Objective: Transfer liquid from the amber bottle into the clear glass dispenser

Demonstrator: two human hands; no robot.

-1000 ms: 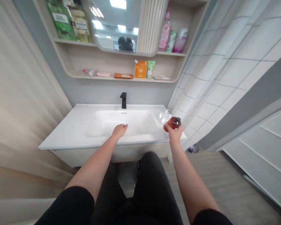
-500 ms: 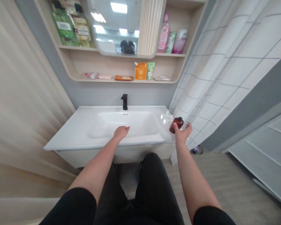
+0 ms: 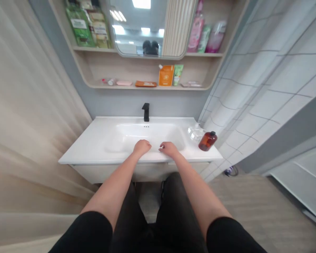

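From my station I read both hands as empty, fingers loosely curled and narrow, with the left hand (image 3: 141,147) and right hand (image 3: 169,149) side by side, just apart, at the front edge of the white vanity basin (image 3: 84,151). The amber bottle (image 3: 207,141) sits on the counter off to the right of the bowl, with the right hand nearer to it. Its long axis slants, dark cap end up and to the right, though I cannot tell whether it lies flat, and a clear glass object (image 3: 196,133) sits just behind it toward the wall.
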